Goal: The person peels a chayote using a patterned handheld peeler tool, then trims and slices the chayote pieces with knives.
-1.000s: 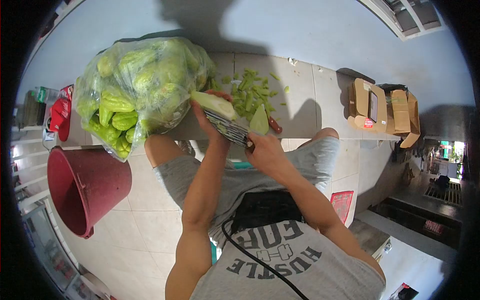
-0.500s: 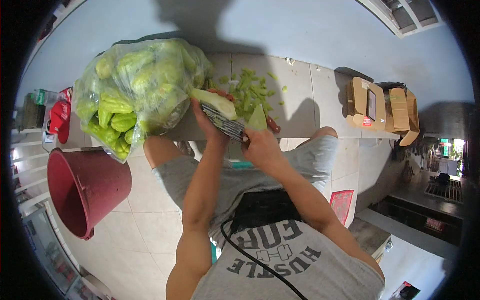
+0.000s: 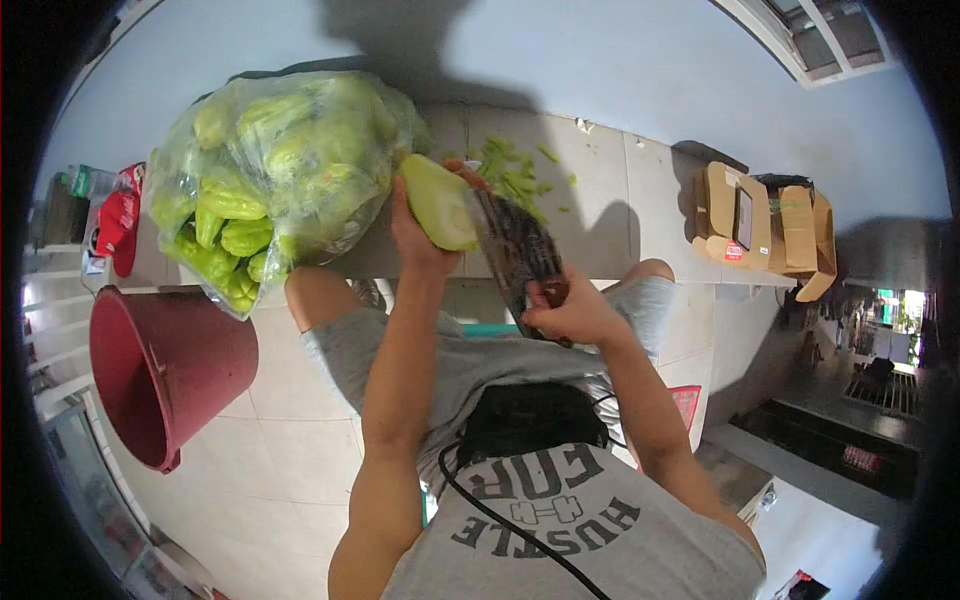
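My left hand (image 3: 421, 240) is closed around a cut chayote (image 3: 440, 205), pale green with a paler face at its right side. My right hand (image 3: 575, 309) grips the near end of a broad, dark, shiny flat tool (image 3: 520, 240) that looks like a wide knife blade. The tool's far end lies against or just beside the chayote; I cannot tell whether they touch. Behind the tool, small green chayote pieces (image 3: 515, 175) lie scattered on the tiled ledge (image 3: 590, 165), partly hidden by it. A large clear plastic bag (image 3: 330, 190) holding several whole chayotes (image 3: 232, 200) stands left of my hands.
A dark red bucket (image 3: 205, 350) lies tilted on the floor at the left. Opened cardboard boxes (image 3: 795, 228) sit at the ledge's right end. Red packaging (image 3: 120, 225) is at the far left. The blue wall (image 3: 600, 70) rises behind the ledge.
My right hand has moved right and nearer my body, swinging the tool steeper. A pale green slice beside it no longer shows. My left hand has turned the chayote more upright.
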Tool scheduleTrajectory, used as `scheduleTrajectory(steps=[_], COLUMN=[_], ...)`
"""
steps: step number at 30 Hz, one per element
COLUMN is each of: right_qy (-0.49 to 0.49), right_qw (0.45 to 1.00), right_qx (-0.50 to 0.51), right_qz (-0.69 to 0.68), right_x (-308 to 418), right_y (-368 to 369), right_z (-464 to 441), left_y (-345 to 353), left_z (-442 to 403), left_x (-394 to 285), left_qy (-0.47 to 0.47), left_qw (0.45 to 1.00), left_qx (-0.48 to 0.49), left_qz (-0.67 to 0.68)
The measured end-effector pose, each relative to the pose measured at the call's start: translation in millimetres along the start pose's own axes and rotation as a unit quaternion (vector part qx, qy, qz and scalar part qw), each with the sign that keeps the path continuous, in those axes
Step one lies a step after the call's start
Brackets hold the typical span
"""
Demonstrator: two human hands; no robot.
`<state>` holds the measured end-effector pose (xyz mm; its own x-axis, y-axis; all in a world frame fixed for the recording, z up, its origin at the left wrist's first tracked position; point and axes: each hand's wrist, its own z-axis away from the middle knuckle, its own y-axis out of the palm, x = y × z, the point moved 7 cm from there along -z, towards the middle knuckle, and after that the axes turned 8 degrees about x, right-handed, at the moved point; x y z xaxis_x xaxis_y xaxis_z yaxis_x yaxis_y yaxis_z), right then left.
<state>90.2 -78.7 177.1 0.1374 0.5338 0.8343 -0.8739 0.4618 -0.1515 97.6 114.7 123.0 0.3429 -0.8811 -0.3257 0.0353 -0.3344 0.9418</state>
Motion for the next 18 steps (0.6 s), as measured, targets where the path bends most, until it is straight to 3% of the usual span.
scheduleTrajectory(steps=[1,3,5,9,15,18], right_qy=[0.028,0.015,0.037,0.034,0.011,0.032], right_qw=[0.995,0.988,0.968,0.966,0.964,0.964], right_qx=[0.027,0.001,0.035,0.027,0.053,0.018], right_qz=[-0.094,-0.155,-0.246,-0.255,-0.260,-0.261], right_x=[-11.9,-27.1,-33.0,-29.2,-44.3,-48.8], right_y=[-1.8,-6.8,-5.1,-2.5,3.6,4.9], right_z=[1.0,5.4,14.8,18.0,12.5,11.1], left_y=[-0.5,10.4,17.7,12.1,17.0,16.3], left_z=[3.3,6.8,9.2,12.7,19.9,21.7], left_x=[-1.5,0.4,1.9,11.2,12.9,17.6], left_qy=[0.002,-0.029,-0.036,-0.073,-0.071,-0.078], left_qw=[1.000,0.998,0.998,0.997,0.996,0.997], left_qx=[-0.003,0.029,0.033,0.011,-0.006,0.012], left_qz=[0.000,0.053,0.034,-0.034,-0.055,-0.020])
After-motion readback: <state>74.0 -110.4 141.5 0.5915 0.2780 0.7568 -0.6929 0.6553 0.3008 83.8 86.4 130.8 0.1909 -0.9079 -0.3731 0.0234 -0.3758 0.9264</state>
